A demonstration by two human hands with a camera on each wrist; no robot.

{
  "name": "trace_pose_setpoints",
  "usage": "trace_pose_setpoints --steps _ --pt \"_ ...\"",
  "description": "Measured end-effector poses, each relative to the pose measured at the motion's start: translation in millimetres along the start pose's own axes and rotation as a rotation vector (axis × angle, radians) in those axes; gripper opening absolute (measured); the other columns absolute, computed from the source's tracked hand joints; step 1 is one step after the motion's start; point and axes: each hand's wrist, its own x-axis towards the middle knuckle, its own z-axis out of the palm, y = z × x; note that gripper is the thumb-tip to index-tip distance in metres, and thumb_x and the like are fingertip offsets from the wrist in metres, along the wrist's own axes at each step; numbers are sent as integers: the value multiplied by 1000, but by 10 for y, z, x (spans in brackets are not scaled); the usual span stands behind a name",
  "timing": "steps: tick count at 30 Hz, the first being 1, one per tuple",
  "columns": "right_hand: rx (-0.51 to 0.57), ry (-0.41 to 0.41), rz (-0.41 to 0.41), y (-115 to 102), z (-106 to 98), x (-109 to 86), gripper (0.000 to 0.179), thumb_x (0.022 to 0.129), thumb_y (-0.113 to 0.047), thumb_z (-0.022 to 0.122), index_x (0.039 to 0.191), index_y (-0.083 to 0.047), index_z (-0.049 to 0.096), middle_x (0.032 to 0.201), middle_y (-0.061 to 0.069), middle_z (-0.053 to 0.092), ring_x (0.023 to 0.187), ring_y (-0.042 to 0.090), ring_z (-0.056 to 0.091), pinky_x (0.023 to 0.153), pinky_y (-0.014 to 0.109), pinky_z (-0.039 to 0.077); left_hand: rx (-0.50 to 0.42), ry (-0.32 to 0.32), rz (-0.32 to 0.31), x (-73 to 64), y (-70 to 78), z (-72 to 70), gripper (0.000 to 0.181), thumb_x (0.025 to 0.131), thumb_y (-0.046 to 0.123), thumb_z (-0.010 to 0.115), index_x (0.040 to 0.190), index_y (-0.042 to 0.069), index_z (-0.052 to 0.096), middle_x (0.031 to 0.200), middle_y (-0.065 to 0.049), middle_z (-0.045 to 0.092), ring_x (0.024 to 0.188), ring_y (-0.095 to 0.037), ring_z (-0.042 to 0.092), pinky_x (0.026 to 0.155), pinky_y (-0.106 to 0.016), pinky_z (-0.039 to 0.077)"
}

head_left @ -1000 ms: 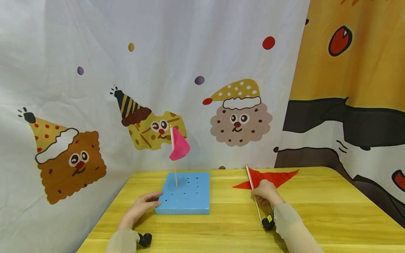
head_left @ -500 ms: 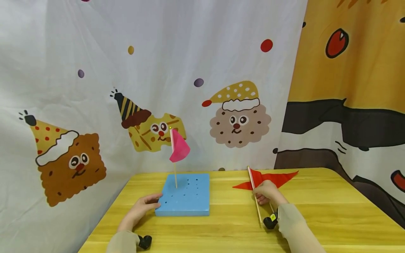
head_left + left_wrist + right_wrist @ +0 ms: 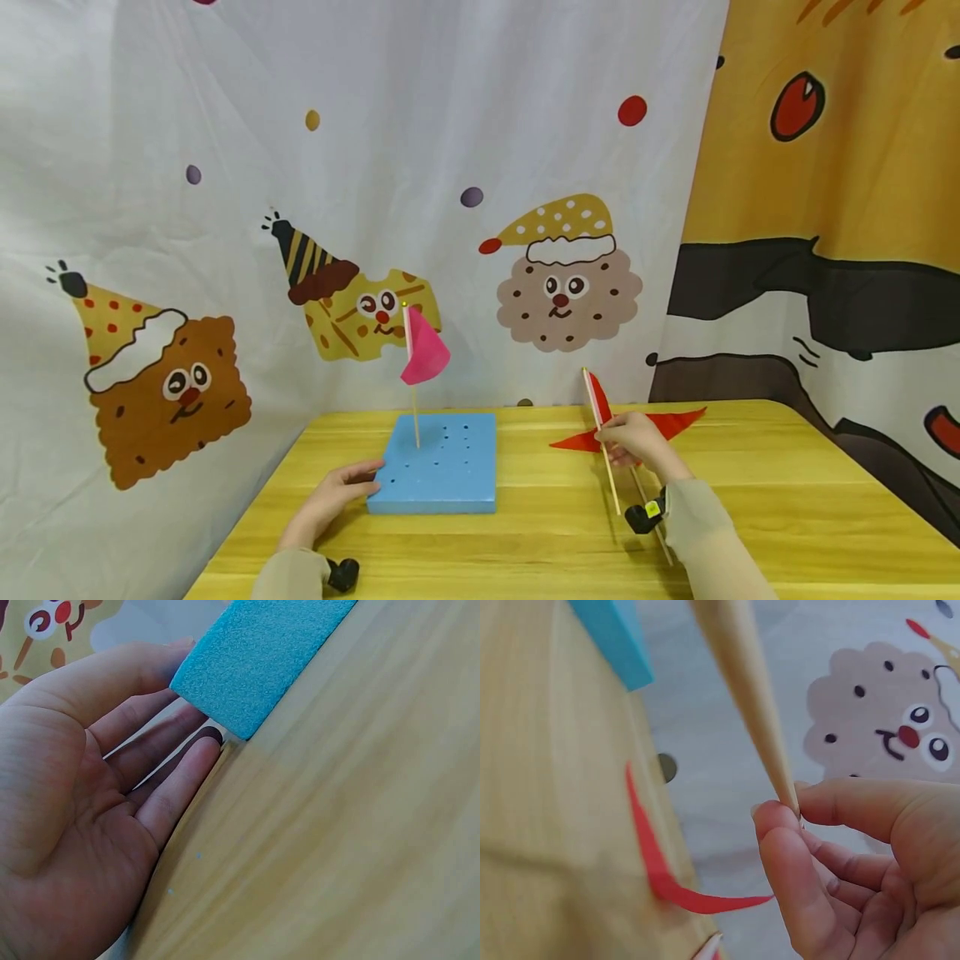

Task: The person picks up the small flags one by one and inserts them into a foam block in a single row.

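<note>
My left hand (image 3: 333, 500) touches the left side of a blue foam block (image 3: 450, 487) with extended fingers; in the left wrist view the fingertips meet its corner (image 3: 225, 690). Small holes dot the block's top, and a pink flag (image 3: 426, 350) on a thin stick stands upright in its back left part. My right hand (image 3: 637, 442) pinches the wooden stick (image 3: 754, 697) of a red flag (image 3: 602, 404) between thumb and fingers. That flag is raised and tilted, its stick's lower end above the table. Red cloth (image 3: 678, 422) of another flag lies behind the hand.
A second stick (image 3: 663, 543) lies under the right wrist, partly hidden. A red cloth tip (image 3: 576, 441) shows left of the right hand. The wooden table (image 3: 540, 542) reaches back to a curtain (image 3: 375, 100) printed with cartoon cookies and cheese.
My right hand has lifted one red flag off the table, and its stick has come apart from the other, which stays lying. My left hand stays at the foam block.
</note>
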Motion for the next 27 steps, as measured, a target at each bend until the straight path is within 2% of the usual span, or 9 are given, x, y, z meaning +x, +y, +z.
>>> trace_pose_setpoints --steps 10,15,18,22,27 --pt "30 -12 -57 -282 -58 -66 31 90 -11 67 109 12 59 80 15 65 52 18 62 55 36 58 -9 14 -10 9 9 -6 56 92 27 68 141 4 51 142 -20 47 123 -35 50 102 -53 39" --pt "52 19 -84 -463 -91 -59 30 90 -12 67 108 11 60 80 13 66 55 19 64 57 37 59 8 8 -2 14 26 -18 55 93 27 68 141 5 52 142 -19 48 124 -36 49 102 -52 41" --pt "51 42 -129 -590 -87 -63 30 91 -14 67 108 11 62 84 16 67 58 22 66 58 37 59 10 11 4 19 28 -23 55 92 27 68 140 6 52 141 -19 48 124 -36 49 101 -51 41" --pt "41 73 -178 -747 -33 -72 31 92 -16 68 109 10 62 86 16 67 63 26 68 60 36 59 10 21 -4 12 24 -19 55 91 27 70 140 7 53 141 -18 49 123 -35 49 100 -51 42" --pt "77 99 -233 -848 138 -48 30 91 -13 67 110 9 61 86 15 68 61 25 67 58 35 58 9 25 -8 -1 14 -1 54 91 26 70 139 6 54 140 -19 49 122 -35 50 100 -51 42"
